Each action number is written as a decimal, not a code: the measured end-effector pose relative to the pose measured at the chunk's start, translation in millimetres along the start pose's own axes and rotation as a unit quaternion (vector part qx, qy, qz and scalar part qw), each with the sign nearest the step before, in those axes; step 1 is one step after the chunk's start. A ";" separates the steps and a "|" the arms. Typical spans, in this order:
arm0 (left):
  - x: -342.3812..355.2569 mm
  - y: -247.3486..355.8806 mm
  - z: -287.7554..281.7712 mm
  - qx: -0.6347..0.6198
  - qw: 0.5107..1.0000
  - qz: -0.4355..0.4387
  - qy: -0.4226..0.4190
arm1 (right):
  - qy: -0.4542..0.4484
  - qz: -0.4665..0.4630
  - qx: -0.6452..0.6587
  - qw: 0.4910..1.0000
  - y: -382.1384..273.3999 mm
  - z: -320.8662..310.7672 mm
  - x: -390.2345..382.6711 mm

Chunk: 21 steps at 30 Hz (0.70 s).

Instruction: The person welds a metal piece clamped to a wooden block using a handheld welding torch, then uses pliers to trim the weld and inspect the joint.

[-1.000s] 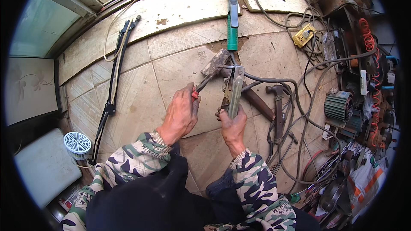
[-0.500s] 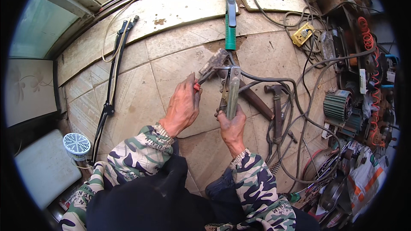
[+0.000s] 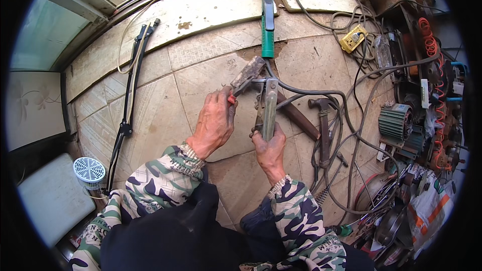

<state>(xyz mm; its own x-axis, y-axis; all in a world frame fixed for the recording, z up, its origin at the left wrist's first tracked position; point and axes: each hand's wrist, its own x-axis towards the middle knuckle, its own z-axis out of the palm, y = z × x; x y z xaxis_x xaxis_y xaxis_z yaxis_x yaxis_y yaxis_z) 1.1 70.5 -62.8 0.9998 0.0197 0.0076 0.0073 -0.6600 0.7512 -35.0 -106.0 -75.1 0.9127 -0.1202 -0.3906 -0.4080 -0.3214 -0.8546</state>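
Observation:
My right hand (image 3: 270, 153) is closed around the worn metal handles of locking pliers (image 3: 269, 105), whose jaws point up and to the left. In my left hand (image 3: 213, 123) is a dark metal piece with a red end (image 3: 232, 99), pinched between thumb and fingers. This piece reaches toward the plier jaws; whether they bite on it I cannot make out. Just beyond lies a hammer with a heavy block head (image 3: 247, 73) and a brown handle (image 3: 301, 119), partly hidden by the pliers. A green electrode holder (image 3: 267, 35) with a thin rod lies farther away on the floor.
A second hammer (image 3: 324, 130) lies to the right among looped black cables (image 3: 346, 100). A yellow socket box (image 3: 352, 39), a finned motor (image 3: 394, 123) and cluttered tools line the right side. Folded black stand arms (image 3: 131, 80) and a white-grilled round device (image 3: 90, 170) are at left.
The view has shifted very slightly. Both hands keep their grips and almost the same places, with the pliers and the red-ended piece still close together.

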 end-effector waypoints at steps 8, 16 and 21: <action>-1.7 -0.9 3.0 0.000 1.000 0.001 0.009 | -0.003 -0.001 -0.006 1.000 -2.1 0.6 -0.3; -1.6 -3.8 8.1 0.003 0.999 0.010 0.035 | -0.004 0.002 0.001 1.000 -2.8 0.1 -0.1; 0.7 -2.5 7.3 -0.028 0.999 0.015 0.033 | -0.016 0.001 0.062 0.998 0.6 0.9 -0.9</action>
<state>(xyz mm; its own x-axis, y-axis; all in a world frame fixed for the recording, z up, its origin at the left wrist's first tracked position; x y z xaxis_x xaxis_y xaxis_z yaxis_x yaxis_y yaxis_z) 2.0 66.6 -69.5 0.9960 0.0518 0.0728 -0.0252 -0.6185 0.7854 -36.1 -105.2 -75.6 0.9111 -0.0899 -0.4023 -0.4122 -0.2027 -0.8882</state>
